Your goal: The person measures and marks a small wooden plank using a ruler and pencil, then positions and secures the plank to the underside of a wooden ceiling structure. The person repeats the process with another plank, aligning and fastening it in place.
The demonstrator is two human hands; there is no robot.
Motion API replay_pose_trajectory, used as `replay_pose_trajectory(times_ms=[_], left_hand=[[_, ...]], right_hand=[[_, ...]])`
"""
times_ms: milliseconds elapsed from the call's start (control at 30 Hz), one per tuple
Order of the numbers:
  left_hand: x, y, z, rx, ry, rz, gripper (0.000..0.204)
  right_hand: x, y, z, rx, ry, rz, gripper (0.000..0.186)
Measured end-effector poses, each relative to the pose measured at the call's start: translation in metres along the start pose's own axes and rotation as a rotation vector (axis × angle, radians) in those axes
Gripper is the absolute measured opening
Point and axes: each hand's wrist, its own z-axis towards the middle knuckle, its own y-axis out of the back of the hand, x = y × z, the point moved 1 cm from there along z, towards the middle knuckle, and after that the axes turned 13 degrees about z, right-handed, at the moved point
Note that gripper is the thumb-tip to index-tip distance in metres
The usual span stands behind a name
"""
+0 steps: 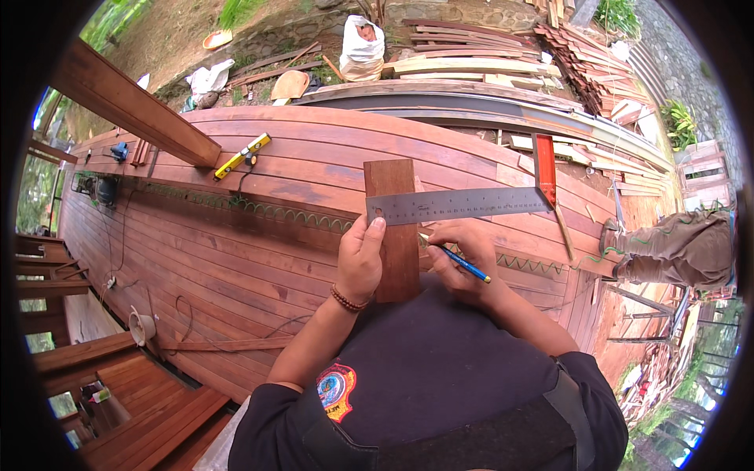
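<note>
A short reddish-brown board stands lengthwise before my torso, with a try square's steel blade lying across it; its red handle sticks out at the right. My left hand grips the board and the blade's left end, thumb on top. My right hand holds a blue pencil just right of the board, below the blade; what its tip touches is too small to tell.
A yellow level lies near a wooden post on the timber decking. A green coiled hose crosses behind. Timber piles lie beyond. Another person's legs are at right; a bucket stands at left.
</note>
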Motion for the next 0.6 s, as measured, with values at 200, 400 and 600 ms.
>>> replay_pose_trajectory(times_ms=[200,400,600], left_hand=[[-0.004,-0.001,0.0,0.016,0.001,-0.007,0.031],[-0.004,-0.001,-0.001,0.009,-0.019,0.002,0.031],[-0.002,0.0,-0.001,0.007,-0.018,-0.008,0.031]], right_hand=[[0.0,0.0,0.0,0.01,0.01,-0.004,0.016],[0.001,-0.006,0.007,0.011,0.086,-0.003,0.017],[0.003,-0.012,0.014,0.02,0.05,-0.021,0.018]])
